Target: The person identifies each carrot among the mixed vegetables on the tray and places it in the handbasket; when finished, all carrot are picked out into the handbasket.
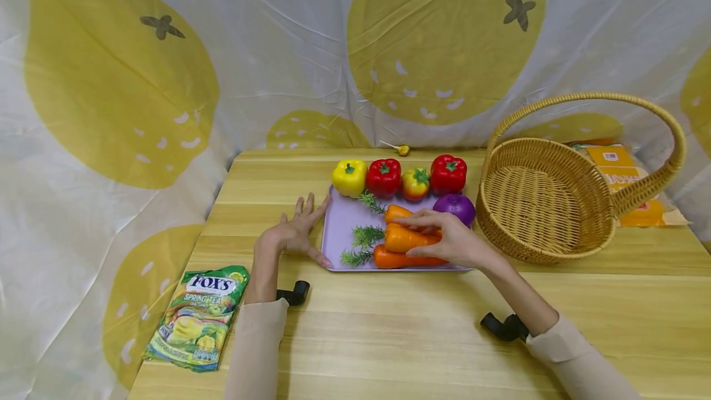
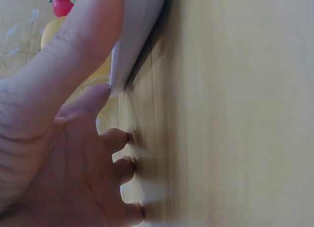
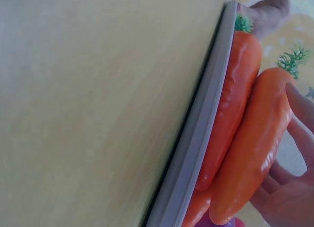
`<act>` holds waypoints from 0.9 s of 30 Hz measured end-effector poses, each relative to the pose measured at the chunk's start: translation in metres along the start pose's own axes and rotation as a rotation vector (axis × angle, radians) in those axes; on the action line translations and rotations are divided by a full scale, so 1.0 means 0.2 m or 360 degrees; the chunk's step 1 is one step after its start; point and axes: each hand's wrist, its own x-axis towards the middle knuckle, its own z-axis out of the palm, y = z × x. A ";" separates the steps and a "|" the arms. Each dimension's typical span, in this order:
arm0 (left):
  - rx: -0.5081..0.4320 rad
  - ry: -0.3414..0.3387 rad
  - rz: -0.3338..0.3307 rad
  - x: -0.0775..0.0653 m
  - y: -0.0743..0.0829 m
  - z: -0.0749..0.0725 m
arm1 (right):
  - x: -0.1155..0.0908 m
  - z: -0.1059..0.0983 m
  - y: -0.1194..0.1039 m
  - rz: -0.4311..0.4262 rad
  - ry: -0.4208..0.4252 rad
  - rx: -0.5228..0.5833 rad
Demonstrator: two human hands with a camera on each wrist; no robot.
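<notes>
Three orange carrots with green leafy tops lie side by side on a lilac tray (image 1: 344, 212). My right hand (image 1: 452, 236) is over them, its fingers and thumb spanning the middle carrot (image 1: 402, 238). In the right wrist view, that carrot (image 3: 255, 143) leans against the near carrot (image 3: 235, 99), with fingertips at its side. The far carrot (image 1: 395, 212) is partly covered by the fingers. My left hand (image 1: 291, 233) has its fingers spread at the tray's left side; thumb and index finger touch the rim, and the other fingertips rest on the table in the left wrist view.
A yellow pepper (image 1: 349, 178), two red peppers, including this one (image 1: 449, 175), and a yellow-red tomato-like fruit (image 1: 415, 184) line the tray's back edge. A purple onion-like vegetable (image 1: 455, 207) sits at right. Beyond stand a wicker basket (image 1: 539, 202) and orange packet (image 1: 622, 168). A candy bag (image 1: 200, 320) lies left.
</notes>
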 end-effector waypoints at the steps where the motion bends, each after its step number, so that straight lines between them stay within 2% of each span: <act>1: 0.0001 0.0001 0.0003 0.00 0.00 0.00 | 0.00 0.00 0.00 -0.0002 0.0009 -0.0007; 6: 0.0008 0.0000 0.0002 0.00 0.00 0.00 | 0.00 0.01 0.00 0.0000 0.0036 -0.0026; 21: -0.0009 -0.0011 -0.0013 0.00 0.01 0.00 | 0.01 0.00 0.00 0.0021 0.0005 -0.0009; 27: -0.0012 -0.0010 -0.0013 0.00 0.00 0.00 | 0.00 -0.03 -0.01 0.0037 0.0017 -0.0019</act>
